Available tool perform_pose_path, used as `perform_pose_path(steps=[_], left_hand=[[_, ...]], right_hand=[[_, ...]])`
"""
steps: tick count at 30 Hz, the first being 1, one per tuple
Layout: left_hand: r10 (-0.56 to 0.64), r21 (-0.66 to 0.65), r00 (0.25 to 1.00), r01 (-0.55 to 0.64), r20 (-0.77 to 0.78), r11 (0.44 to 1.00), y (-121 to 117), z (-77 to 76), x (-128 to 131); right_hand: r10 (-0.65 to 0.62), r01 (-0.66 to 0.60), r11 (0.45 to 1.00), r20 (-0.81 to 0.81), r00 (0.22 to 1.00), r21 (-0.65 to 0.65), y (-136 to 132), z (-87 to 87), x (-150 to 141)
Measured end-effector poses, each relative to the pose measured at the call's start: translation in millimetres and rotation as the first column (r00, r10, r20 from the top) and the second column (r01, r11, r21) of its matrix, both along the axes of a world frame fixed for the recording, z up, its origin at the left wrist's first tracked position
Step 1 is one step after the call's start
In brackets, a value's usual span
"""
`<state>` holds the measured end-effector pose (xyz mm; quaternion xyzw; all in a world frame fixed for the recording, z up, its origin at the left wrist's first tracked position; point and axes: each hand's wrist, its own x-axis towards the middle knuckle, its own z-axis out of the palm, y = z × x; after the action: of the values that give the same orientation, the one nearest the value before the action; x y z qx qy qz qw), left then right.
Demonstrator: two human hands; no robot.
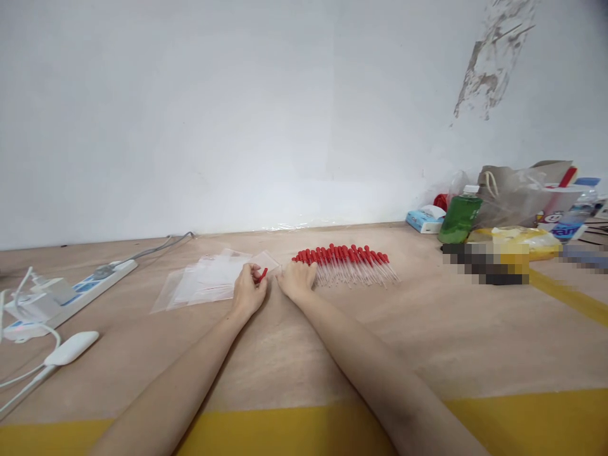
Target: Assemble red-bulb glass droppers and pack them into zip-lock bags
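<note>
My left hand (247, 290) is closed round a dropper with a red rubber bulb (263, 274); its thin tube is mostly hidden. Between my hands a small clear plastic bag (266, 259) slants up from the table. My right hand (296, 280) is curled, its fingertips pinching what looks like the near corner of that bag. To the right of it lies a row of several droppers (351, 263), red bulbs towards the wall and clear tubes towards me. Left of my left hand, flat clear bags (204, 282) are spread in an overlapping pile.
A white power strip (85, 292) with plugs and cables lies at the left, near a white cable device (72, 348). At the right stand a tissue pack (424, 221), a green bottle (460, 217) and a yellow packet (527, 240). The wall (237, 126) closes the far side.
</note>
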<state>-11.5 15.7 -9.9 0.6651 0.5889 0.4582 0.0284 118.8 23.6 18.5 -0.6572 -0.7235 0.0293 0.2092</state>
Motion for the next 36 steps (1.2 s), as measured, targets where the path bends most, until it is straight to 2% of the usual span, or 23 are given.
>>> perform_pose_path(steps=[5,8,10,13,15,18,21,25,36], left_hand=[[-0.038,0.015,0.999,0.039,-0.030,0.999,-2,1.3,-3],[-0.093,0.003,0.994,0.093,-0.058,0.996,-5,2.5,-2],[-0.152,-0.009,0.985,0.152,-0.076,0.988,-10,3.2,1],[-0.292,-0.042,0.952,0.289,-0.089,0.956,-21,3.5,17],[-0.412,-0.099,0.909,0.405,-0.061,0.909,-31,3.2,32],[-0.524,-0.180,0.852,0.518,0.017,0.836,-46,2.5,54],[-0.563,-0.214,0.823,0.565,0.079,0.797,-55,2.4,66],[-0.589,-0.224,0.797,0.603,0.133,0.766,-56,2.7,66],[-0.601,-0.251,0.791,0.607,0.109,0.754,-59,7.0,64]], right_hand=[[0.028,-0.027,0.999,0.026,0.999,-0.039,-2,0.3,-4],[0.072,-0.074,0.995,0.044,0.996,0.071,-18,-2.5,14],[0.155,-0.158,0.966,0.031,0.987,0.204,-30,-6.9,40],[0.341,-0.303,0.913,-0.103,0.934,0.273,-46,-15.0,91],[0.471,-0.406,0.855,-0.158,0.868,0.322,-53,-19.4,125],[0.540,-0.443,0.804,-0.174,0.824,0.397,-61,-23.6,156],[0.552,-0.452,0.795,-0.175,0.815,0.405,-68,-25.2,159],[0.584,-0.500,0.778,-0.142,0.799,0.380,-72,-25.3,147],[0.619,-0.561,0.768,-0.135,0.773,0.311,-70,-28.4,144]])
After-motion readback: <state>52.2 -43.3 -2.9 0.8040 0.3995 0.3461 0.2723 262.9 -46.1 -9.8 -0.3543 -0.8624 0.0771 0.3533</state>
